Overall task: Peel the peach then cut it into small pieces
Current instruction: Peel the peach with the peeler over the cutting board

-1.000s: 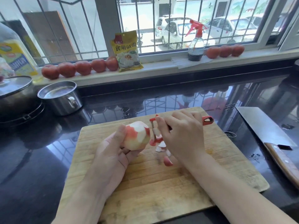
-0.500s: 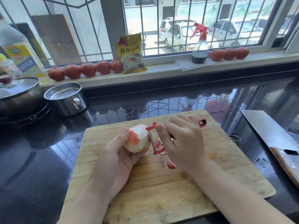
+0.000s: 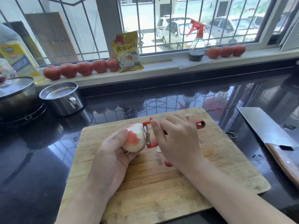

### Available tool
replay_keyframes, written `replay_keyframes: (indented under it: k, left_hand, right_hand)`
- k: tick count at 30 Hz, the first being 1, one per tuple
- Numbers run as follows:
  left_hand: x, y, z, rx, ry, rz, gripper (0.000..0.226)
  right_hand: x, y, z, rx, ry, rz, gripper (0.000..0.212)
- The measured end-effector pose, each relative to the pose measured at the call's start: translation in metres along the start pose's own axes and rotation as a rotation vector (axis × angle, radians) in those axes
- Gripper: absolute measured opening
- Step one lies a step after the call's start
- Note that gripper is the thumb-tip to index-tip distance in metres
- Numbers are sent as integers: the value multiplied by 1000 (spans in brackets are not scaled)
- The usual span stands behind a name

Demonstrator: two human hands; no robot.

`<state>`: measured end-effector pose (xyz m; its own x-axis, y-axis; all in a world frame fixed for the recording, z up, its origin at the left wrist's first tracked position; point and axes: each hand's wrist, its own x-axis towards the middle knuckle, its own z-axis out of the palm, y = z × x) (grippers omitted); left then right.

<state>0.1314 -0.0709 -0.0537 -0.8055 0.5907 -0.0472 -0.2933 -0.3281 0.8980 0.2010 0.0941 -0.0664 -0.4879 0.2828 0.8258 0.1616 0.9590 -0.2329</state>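
I count eight tomatoes (image 3: 84, 68) on the sill; one peach (image 3: 135, 137); one peeler (image 3: 148, 135); one cleaver (image 3: 267, 126); two pots (image 3: 62, 98).

light: bright day, sun comes in the window (image 3: 178, 25) | glare: shiny black counter (image 3: 161, 99) mirrors the bars | shadows: soft, faint | edges: bent lines — wide lens | focus: a bit soft everywhere

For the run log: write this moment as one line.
step: peeling | left hand: holds peach, red skin patch left | right hand: grips peeler, blade on peach | cleaver: idle beside cutting board
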Motion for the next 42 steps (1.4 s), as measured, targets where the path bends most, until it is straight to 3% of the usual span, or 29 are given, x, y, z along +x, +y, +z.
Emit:
replay_keyframes:
  k: [9,14,18,26,35,42]
  left_hand:
    - [2,0,-1,-82,31,18,40]
    - [3,0,-2,-100,68,-43,48]
    - [4,-3,-2,-20,39,-42,47]
    - [-1,0,-1,72,-1,22,53]
    - [0,-2,-2,5,28,50,47]
    - [3,1,0,-224,40,-111,46]
  right_hand:
    - [3,24,2,-274,-58,87,46]
    - [5,18,2,-62,58,49,51]
    - [1,5,1,84,51,-28,53]
    - [1,1,0,79,8,-31,55]
    - [5,28,-6,-224,-9,78,46]
    - [4,15,-1,-42,66,57,50]
